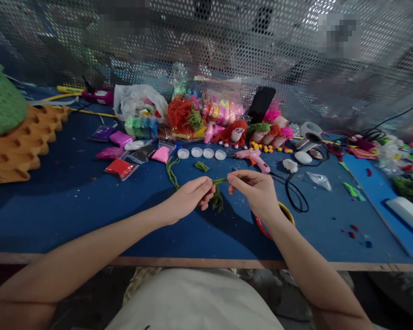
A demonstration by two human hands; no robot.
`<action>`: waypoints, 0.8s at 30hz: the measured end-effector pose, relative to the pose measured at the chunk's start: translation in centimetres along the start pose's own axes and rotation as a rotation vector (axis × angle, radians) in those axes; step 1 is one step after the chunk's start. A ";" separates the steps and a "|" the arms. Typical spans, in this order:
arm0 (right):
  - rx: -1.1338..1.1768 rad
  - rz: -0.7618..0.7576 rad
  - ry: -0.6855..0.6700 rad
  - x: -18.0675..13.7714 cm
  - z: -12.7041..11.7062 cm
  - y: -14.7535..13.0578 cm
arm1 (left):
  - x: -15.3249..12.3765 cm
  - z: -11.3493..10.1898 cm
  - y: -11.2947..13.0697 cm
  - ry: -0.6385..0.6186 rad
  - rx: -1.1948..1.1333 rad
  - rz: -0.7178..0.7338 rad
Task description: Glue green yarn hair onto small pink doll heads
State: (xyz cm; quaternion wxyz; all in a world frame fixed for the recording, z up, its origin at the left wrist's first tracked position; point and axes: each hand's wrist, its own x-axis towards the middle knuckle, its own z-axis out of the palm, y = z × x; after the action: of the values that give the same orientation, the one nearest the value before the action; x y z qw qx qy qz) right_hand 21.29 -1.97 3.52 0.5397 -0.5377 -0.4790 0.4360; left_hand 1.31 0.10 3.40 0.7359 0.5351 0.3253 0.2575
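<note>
Green yarn (220, 181) is stretched between my two hands above the blue table, with loose ends hanging in a tuft below. My left hand (194, 195) pinches the yarn at one side, fingers curled in. With thumb and forefinger, my right hand (253, 190) grips the other end of the strands. Longer green yarn strands (172, 173) trail on the table left of my left hand. A small green yarn bundle (202, 166) lies just beyond my hands. Behind my right wrist sits a round ring with a red and yellow rim (286, 211), partly hidden.
A pink glue gun (253, 158) lies beyond my right hand, its black cord (298, 197) looping rightward. White round lids (208, 153) form a row. Yarn-haired dolls (237, 133) stand behind. Clay packets (120, 168) lie left; a blue board (375, 192) is right.
</note>
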 end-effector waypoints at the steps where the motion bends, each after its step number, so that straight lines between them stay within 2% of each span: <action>1: 0.021 0.005 0.010 0.0 0.1 0.4 | 0.0 -0.2 -0.1 0.027 0.045 0.002; 4: 0.043 0.017 -0.055 -0.1 0.2 1.1 | 0.0 -0.7 -0.2 0.036 0.096 -0.014; 9: 0.023 0.064 -0.240 -0.6 0.2 1.1 | 0.0 -0.5 -0.5 -0.101 0.038 -0.043; 11: 0.063 0.088 -0.265 -0.7 0.3 1.2 | -0.1 -0.3 -0.7 -0.092 0.003 -0.047; 13: 0.137 0.100 -0.258 -0.7 0.4 1.3 | -0.1 -0.3 -0.8 0.006 -0.003 -0.007; 16: 0.249 0.113 -0.196 -0.4 0.4 1.5 | 0.2 -1.8 -0.2 0.321 0.068 0.104; 18: 0.300 0.126 -0.152 -0.2 0.4 1.6 | 0.6 -3.7 0.9 0.504 0.117 0.097; 21: 0.369 0.157 -0.110 0.2 0.3 1.8 | 1.0 -6.8 2.8 0.511 0.126 -0.049; 24: 0.405 0.201 -0.097 0.3 0.1 1.7 | 1.1 -8.8 4.0 0.510 0.343 -0.170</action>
State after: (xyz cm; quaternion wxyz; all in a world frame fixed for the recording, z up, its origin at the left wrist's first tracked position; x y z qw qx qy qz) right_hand 21.31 -1.53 1.86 0.5667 -0.4418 -0.3510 0.6004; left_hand -4.69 7.54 5.07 0.5485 0.5403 0.5817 0.2623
